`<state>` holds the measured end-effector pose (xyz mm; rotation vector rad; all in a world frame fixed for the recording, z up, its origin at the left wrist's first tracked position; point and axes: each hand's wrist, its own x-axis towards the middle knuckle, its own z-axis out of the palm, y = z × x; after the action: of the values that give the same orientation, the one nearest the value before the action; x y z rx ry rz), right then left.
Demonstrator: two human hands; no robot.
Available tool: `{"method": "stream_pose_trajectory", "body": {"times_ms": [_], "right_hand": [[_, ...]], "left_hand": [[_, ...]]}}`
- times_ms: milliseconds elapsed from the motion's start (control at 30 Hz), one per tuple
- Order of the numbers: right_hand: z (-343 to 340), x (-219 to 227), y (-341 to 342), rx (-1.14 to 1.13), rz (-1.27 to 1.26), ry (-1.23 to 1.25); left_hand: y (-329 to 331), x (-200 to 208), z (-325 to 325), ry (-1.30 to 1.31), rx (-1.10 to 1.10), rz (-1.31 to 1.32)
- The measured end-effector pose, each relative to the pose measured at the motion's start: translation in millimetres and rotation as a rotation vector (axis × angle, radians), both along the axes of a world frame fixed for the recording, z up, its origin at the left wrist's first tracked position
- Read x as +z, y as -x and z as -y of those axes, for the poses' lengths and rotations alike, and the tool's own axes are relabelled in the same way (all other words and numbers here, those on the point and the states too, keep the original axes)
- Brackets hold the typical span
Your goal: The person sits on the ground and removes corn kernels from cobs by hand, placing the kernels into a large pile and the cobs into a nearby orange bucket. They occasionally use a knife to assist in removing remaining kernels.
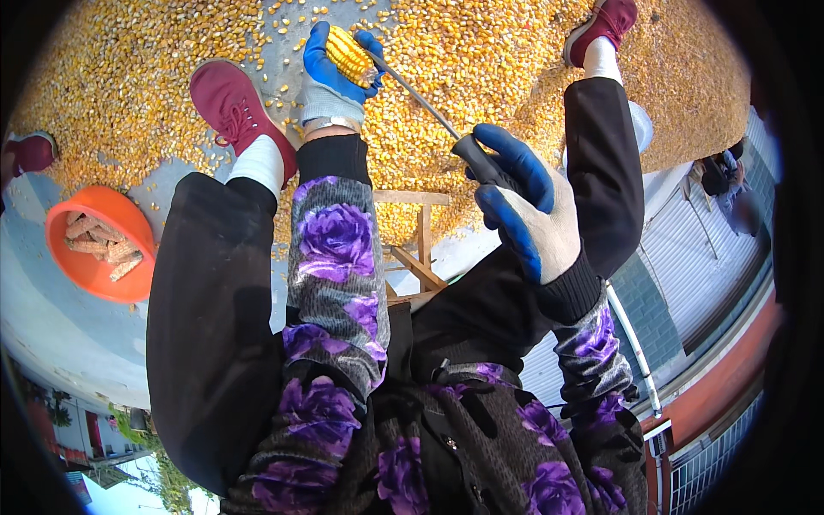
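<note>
My left hand [330, 77], in a blue-palmed glove, is closed around a yellow corn cob [350, 57] with its kernels on. A screwdriver [481, 159] with a dark handle is gripped in my right hand [536, 197], gloved in blue and white. Its long metal shaft slants up and left, and the tip meets the right side of the cob. Loose corn kernels [481, 86] cover the ground beneath and beyond both hands.
An orange basin [142, 227] with several bare cobs [103, 240] stands at the left. Between my legs is a wooden stool frame [425, 232]. A white container [640, 127] shows behind my right leg. Another person's shoe [33, 152] is at the far left, and a person [725, 176] at the far right.
</note>
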<state>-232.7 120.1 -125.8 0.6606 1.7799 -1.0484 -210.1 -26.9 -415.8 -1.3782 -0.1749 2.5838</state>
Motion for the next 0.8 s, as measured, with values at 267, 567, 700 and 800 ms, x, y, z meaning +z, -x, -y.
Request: {"method": "stream_pose_trajectory", "body": {"times_ms": [267, 567, 700, 800], "right_hand": [[-14, 7, -13, 0.342, -0.252, 0.004], [10, 17, 3, 0.858, -0.366, -0.254], [24, 20, 2, 0.996, -0.424, -0.320], [28, 17, 0, 1.062, -0.426, -0.367]], "left_hand": [[-2, -1, 4, -0.145, 0.054, 0.002], [6, 12, 3, 0.158, -0.232, 0.133], [10, 19, 2, 0.158, -0.237, 0.154], [5, 19, 2, 0.268, -0.344, 0.074]]}}
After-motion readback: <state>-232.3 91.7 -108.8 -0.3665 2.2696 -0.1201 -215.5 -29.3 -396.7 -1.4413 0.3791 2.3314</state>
